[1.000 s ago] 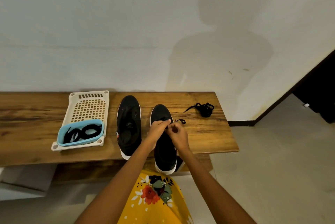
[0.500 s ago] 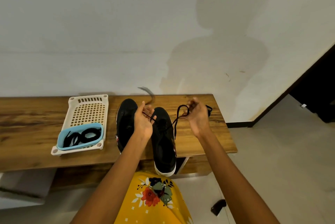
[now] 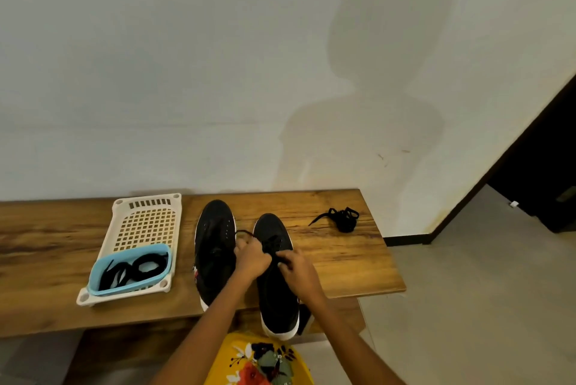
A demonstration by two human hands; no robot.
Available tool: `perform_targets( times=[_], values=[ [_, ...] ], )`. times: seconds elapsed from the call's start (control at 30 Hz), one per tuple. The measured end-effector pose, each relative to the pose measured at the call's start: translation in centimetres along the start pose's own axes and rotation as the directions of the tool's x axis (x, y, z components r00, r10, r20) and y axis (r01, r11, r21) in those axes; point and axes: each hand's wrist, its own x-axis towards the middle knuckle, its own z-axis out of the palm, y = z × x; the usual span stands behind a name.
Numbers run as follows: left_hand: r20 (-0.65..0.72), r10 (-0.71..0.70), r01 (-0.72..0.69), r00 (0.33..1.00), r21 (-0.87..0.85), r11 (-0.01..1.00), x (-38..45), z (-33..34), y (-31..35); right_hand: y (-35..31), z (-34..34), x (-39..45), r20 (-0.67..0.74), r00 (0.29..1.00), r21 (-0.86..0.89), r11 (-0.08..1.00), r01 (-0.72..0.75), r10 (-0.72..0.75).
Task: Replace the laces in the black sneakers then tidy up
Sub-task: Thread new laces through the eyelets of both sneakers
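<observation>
Two black sneakers with white soles stand side by side on the wooden bench [image 3: 358, 263], toes toward the wall. The left sneaker [image 3: 214, 247] is untouched. Over the tongue of the right sneaker [image 3: 277, 291], my left hand [image 3: 251, 260] and my right hand [image 3: 298, 269] meet, each pinching the black lace [image 3: 271, 243] threaded through it. A thin loop of that lace arcs left of my left hand. A loose bundle of black lace [image 3: 342, 219] lies at the bench's far right.
A white perforated tray [image 3: 146, 222] sits left of the sneakers, with a light blue tub [image 3: 103, 269] of coiled black laces at its near end. The wall stands right behind the bench. Tiled floor and a dark doorway lie to the right.
Half a second ago my hands were raised and spread apart, pulling the lace ends up. Now both have come back down together over the right sneaker's tongue.
</observation>
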Motion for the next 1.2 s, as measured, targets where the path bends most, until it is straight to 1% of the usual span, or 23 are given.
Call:
perform_targets(
  times=[0.07, 0.13, 0.2, 0.27, 0.33, 0.4, 0.5, 0.57, 0.6, 0.67, 0.73, 0.8, 0.83, 0.87, 0.9, 0.93, 0.97, 1.0, 1.07, 1.1, 1.13, 1.17, 1.2],
  values=[
    [-0.102, 0.051, -0.052, 0.993, -0.014, 0.999, -0.8, 0.7, -0.6, -0.2, -0.2, 0.6, -0.031, 0.999, -0.009, 1.000, -0.022, 0.022],
    [-0.229, 0.080, -0.095, 0.970, -0.054, 0.994, -1.5, 1.3, -1.3, -0.3, -0.5, 1.1, -0.032, 0.998, 0.033, 0.998, -0.057, 0.058],
    [-0.297, 0.077, -0.108, 0.952, -0.089, 0.990, -1.9, 1.9, -1.7, -0.4, -0.7, 1.6, 0.003, 0.998, 0.043, 0.997, -0.064, 0.064],
    [-0.333, 0.121, -0.159, 0.935, -0.090, 0.983, -2.0, 2.6, -2.1, -0.5, -0.9, 2.0, 0.041, 0.998, 0.021, 0.998, -0.055, 0.054],
    [-0.323, 0.202, -0.229, 0.925, -0.049, 0.972, -1.9, 3.1, -2.4, -0.6, -1.3, 2.3, 0.068, 0.996, 0.032, 0.997, -0.064, 0.062],
    [-0.265, 0.231, -0.246, 0.936, -0.024, 0.969, -1.5, 3.3, -2.5, -0.7, -1.8, 2.6, 0.117, 0.990, 0.110, 0.989, -0.098, 0.085],
    [-0.209, 0.257, -0.262, 0.944, 0.002, 0.965, -1.0, 3.2, -2.5, -1.7, -2.5, 2.2, 0.239, 0.958, 0.304, 0.925, -0.229, 0.159],
    [-0.196, 0.288, -0.291, 0.937, 0.015, 0.957, -0.8, 3.2, -2.5, -2.3, -3.0, 2.1, 0.302, 0.931, 0.349, 0.885, -0.308, 0.205],
    [-0.198, 0.298, -0.298, 0.934, 0.027, 0.954, -0.9, 3.1, -2.6, -2.7, -3.4, 2.0, 0.293, 0.928, 0.381, 0.862, -0.334, 0.230],
    [-0.230, 0.291, -0.294, 0.929, 0.021, 0.955, -0.8, 3.2, -2.8, -3.7, -5.0, 2.2, 0.228, 0.942, 0.546, 0.768, -0.334, 0.248],
    [-0.230, 0.268, -0.285, 0.935, -0.043, 0.957, -0.5, 3.2, -2.8, -4.8, -7.4, 2.4, 0.188, 0.966, 0.746, 0.613, -0.258, 0.177],
    [-0.148, 0.216, -0.240, 0.965, -0.173, 0.955, 0.0, 3.4, -2.5, -5.7, -10.0, 2.7, 0.119, 0.986, 0.872, 0.463, -0.160, 0.116],
    [-0.099, 0.148, -0.171, 0.984, -0.300, 0.938, 0.0, 3.4, -2.2, -6.0, -11.1, 2.9, 0.070, 0.991, 0.919, 0.380, -0.107, 0.111],
    [-0.058, 0.075, -0.093, 0.996, -0.457, 0.884, -0.1, 3.3, -1.8, -6.3, -12.2, 3.1, 0.023, 0.992, 0.954, 0.294, -0.058, 0.123],
    [-0.030, 0.011, -0.026, 0.999, -0.597, 0.802, -0.3, 3.1, -1.4, -6.3, -13.1, 3.4, -0.020, 0.990, 0.975, 0.224, -0.012, 0.138],
    [-0.032, -0.025, -0.005, 0.999, -0.703, 0.711, -0.4, 2.6, -1.2, -6.2, -13.7, 3.5, -0.053, 0.987, 0.982, 0.187, 0.025, 0.149],
    [-0.065, -0.043, -0.023, 0.997, -0.772, 0.635, -0.5, 1.9, -0.9, -6.0, -14.0, 3.6, -0.075, 0.983, 0.980, 0.196, 0.041, 0.166],
    [-0.100, -0.055, -0.051, 0.993, -0.819, 0.572, -0.5, 1.2, -0.5, -5.7, -13.8, 3.5, -0.079, 0.980, 0.968, 0.248, 0.032, 0.185],
    [-0.150, -0.089, -0.093, 0.985, -0.881, 0.464, -0.1, -0.1, 0.3, -4.6, -12.1, 3.2, -0.048, 0.971, 0.910, 0.411, -0.055, 0.235],
    [-0.164, -0.108, -0.102, 0.981, -0.896, 0.432, 0.0, -0.8, 0.9, -4.1, -10.9, 2.9, -0.027, 0.959, 0.872, 0.476, -0.116, 0.283],
    [-0.174, -0.121, -0.106, 0.977, -0.896, 0.431, 0.2, -1.2, 1.3, -3.5, -9.5, 2.7, -0.011, 0.941, 0.832, 0.525, -0.179, 0.338],
    [-0.199, -0.116, -0.119, 0.973, -0.865, 0.487, 0.2, -1.6, 1.7, -2.7, -8.0, 2.5, -0.002, 0.923, 0.791, 0.565, -0.234, 0.385],
    [-0.219, -0.095, -0.123, 0.971, -0.799, 0.589, 0.0, -1.9, 2.0, -2.0, -6.5, 2.3, -0.005, 0.910, 0.741, 0.612, -0.275, 0.415]
  ],
)
